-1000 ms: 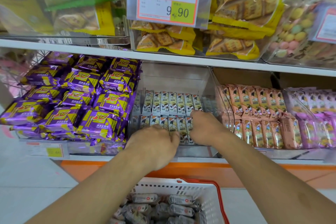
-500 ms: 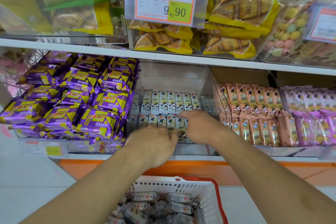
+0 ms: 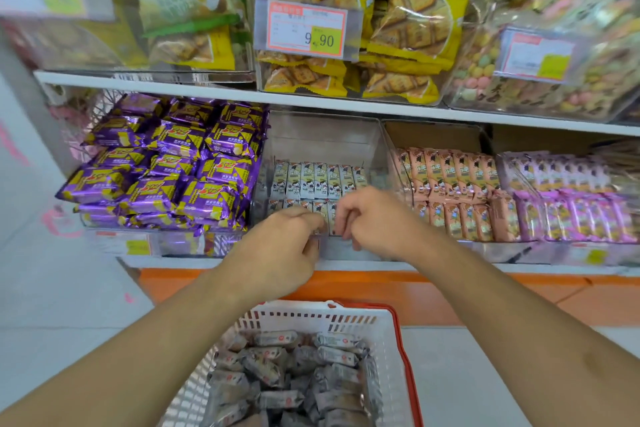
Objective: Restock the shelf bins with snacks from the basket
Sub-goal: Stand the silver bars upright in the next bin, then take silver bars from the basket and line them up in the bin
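A clear shelf bin [image 3: 325,135] on the lower shelf holds two rows of small grey-and-cream snack packs [image 3: 320,180] standing upright. My left hand [image 3: 284,246] is at the bin's front, its thumb and fingers pinching a front-row pack [image 3: 321,215]. Just to the right, my right hand [image 3: 375,222] has its fingers curled down onto the same front row, which it partly hides. Below the hands, a white basket [image 3: 311,317] with red handles holds several loose grey snack packs [image 3: 294,374].
Purple snack packs [image 3: 166,170] fill the bin on the left; salmon packs [image 3: 450,191] and lilac packs [image 3: 571,204] fill the bins on the right. The upper shelf [image 3: 207,94] carries yellow biscuit bags and a 9.90 price tag [image 3: 306,28]. An orange plinth runs under the lower shelf.
Both hands have drawn back a little from inside the bin to its front row and now sit closer together. The view has tilted down, showing more of the basket.
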The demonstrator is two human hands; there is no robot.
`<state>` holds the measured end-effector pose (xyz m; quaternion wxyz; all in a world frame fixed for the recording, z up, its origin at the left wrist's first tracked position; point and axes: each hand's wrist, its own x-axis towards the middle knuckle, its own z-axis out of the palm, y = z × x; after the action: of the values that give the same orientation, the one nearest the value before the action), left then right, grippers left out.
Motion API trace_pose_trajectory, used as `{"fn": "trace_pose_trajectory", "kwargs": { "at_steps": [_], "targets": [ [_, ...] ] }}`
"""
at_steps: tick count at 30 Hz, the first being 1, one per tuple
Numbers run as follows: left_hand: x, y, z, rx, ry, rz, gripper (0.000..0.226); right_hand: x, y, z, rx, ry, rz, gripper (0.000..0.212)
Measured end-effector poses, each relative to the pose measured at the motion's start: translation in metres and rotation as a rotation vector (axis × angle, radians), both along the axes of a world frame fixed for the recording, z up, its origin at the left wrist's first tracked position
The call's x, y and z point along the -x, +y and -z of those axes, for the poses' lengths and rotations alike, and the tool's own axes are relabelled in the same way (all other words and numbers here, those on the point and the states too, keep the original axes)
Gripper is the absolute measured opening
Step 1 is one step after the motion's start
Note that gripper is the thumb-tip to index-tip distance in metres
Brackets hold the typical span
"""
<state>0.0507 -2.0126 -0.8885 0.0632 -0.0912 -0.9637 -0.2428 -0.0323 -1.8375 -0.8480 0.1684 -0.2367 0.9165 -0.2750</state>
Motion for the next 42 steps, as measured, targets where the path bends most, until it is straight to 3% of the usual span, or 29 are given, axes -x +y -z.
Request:
{"fn": "trace_pose_trajectory", "kwargs": {
  "at_steps": [3,6,15,17,19,21,25,26,33,42],
  "targets": [
    [-0.024,0.002,-0.006,0.007,-0.025,-0.007,0.029,-0.028,0.006,0.005,-0.062,-0.124,-0.067,0.041],
    [-0.056,0.005,0.011,0.071,-0.239,-0.013,0.023,-0.061,0.012,0.034,-0.161,-0.173,-0.099,0.038],
    [-0.133,-0.019,0.17,0.262,-0.766,-0.054,0.02,-0.137,0.024,0.179,-0.471,-0.331,-0.187,0.026],
    [-0.137,-0.027,0.208,0.266,-0.83,-0.084,0.031,-0.142,0.028,0.209,-0.583,-0.333,-0.237,0.013],
    [-0.138,-0.028,0.225,0.27,-0.83,-0.123,0.052,-0.144,0.029,0.233,-0.614,-0.476,-0.198,0.007],
    [-0.137,-0.022,0.213,0.269,-0.819,-0.182,0.068,-0.146,0.027,0.243,-0.698,-0.625,-0.139,0.023],
    [-0.124,-0.019,0.236,0.215,-0.949,-0.323,0.076,-0.158,0.033,0.274,-0.883,-0.492,-0.344,0.096],
    [-0.121,-0.018,0.244,0.193,-0.965,-0.333,0.081,-0.162,0.033,0.281,-0.902,-0.457,-0.358,0.105],
    [-0.112,-0.008,0.288,0.257,-1.07,-0.325,0.07,-0.176,0.036,0.304,-0.891,-0.344,-0.293,0.122],
    [-0.115,-0.01,0.279,0.434,-0.91,-0.324,0.043,-0.174,0.041,0.302,-0.82,-0.306,-0.227,0.111]
  ]
}}
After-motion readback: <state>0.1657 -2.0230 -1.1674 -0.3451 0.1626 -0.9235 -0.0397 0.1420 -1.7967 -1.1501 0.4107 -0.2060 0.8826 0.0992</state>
